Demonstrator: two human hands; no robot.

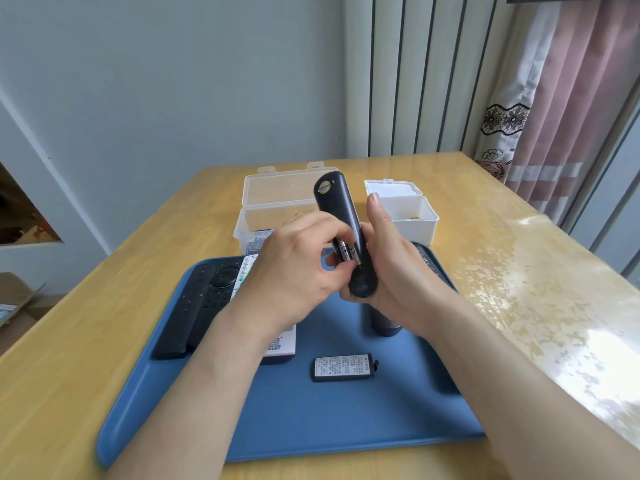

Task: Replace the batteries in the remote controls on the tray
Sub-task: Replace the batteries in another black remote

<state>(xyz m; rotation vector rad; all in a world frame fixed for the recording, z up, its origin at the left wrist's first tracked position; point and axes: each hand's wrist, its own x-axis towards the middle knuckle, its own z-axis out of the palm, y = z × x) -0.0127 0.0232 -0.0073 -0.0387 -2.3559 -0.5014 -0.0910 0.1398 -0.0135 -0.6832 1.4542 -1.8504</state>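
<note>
on a wooden table point(450, 209), above the blue tray point(346, 417), the right hand point(398, 271) grips a black remote point(337, 209), back up, long axis pointing away. the left hand point(294, 271), just beside it, pinches a battery point(346, 252) in the open compartment.

The near half of the blue tray point(294, 427) lies open, broken only by a small battery cover point(344, 367) lying flat. Two black remotes point(194, 306) and a white remote point(282, 344) fill its left end. Above its middle the left hand point(294, 271) and right hand point(391, 271) grip a raised remote point(337, 206), barring the way to the clear box point(277, 202) and white box point(408, 216) behind. The surface point(519, 271) to the right offers wide passage.
</note>
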